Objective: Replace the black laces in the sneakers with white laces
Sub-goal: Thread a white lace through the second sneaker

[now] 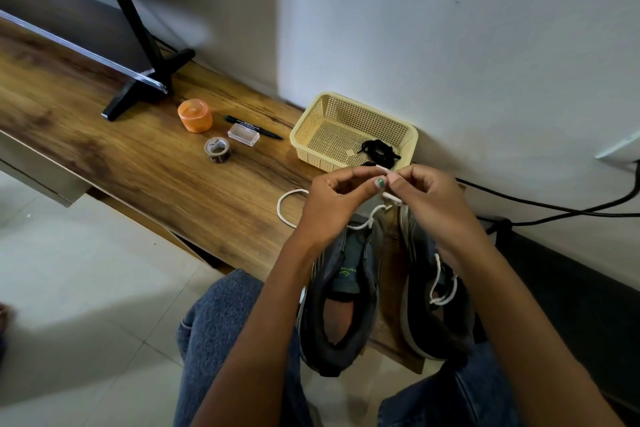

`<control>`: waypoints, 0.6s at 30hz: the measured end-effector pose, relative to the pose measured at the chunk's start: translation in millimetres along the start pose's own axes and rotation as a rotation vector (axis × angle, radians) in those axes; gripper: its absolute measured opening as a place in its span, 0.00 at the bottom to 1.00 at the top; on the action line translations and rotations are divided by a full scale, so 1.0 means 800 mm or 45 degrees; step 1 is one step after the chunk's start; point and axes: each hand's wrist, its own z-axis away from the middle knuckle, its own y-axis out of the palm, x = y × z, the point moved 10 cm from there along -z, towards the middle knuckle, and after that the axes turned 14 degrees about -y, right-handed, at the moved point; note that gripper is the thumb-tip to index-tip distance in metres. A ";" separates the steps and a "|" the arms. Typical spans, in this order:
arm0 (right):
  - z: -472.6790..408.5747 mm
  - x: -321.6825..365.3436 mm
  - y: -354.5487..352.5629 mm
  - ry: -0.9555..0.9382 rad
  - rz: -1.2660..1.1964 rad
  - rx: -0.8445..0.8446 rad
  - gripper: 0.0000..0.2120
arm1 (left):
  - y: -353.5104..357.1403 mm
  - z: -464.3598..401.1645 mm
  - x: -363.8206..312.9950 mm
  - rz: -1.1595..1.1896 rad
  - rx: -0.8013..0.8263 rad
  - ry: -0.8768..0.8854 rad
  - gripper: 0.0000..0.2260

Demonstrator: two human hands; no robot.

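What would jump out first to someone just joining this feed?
Both hands, left hand and right hand, pinch a white lace above the two grey sneakers at the wooden table's near edge. Behind them, black laces lie in a yellow basket against the wall.

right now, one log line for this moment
left hand pinches white lace | right hand pinches same lace | left shoe barely laced | right shoe laced | black laces in basket

Bare forearms, blue denim jeans (221,333) on both legs, green polish on one thumbnail (381,182)
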 end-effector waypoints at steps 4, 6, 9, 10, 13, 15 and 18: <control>0.001 0.003 0.012 -0.010 -0.044 0.014 0.07 | -0.007 -0.002 0.001 0.067 -0.039 -0.030 0.06; 0.004 0.004 0.017 -0.027 -0.032 0.036 0.06 | -0.008 -0.002 0.003 0.109 -0.051 -0.076 0.05; 0.010 0.001 0.027 -0.024 -0.062 0.057 0.07 | -0.005 -0.003 0.010 0.105 -0.012 -0.125 0.06; 0.012 -0.003 0.027 -0.007 -0.076 0.035 0.07 | -0.002 -0.004 0.012 0.085 0.003 -0.136 0.05; 0.014 -0.007 0.020 0.002 -0.102 -0.070 0.07 | -0.002 -0.005 0.017 0.077 0.017 -0.156 0.05; 0.014 -0.006 0.017 -0.024 -0.065 -0.081 0.06 | -0.002 -0.005 0.017 0.071 0.023 -0.145 0.05; 0.016 -0.005 0.022 -0.056 -0.047 -0.065 0.04 | -0.001 -0.003 0.012 0.029 0.019 -0.108 0.03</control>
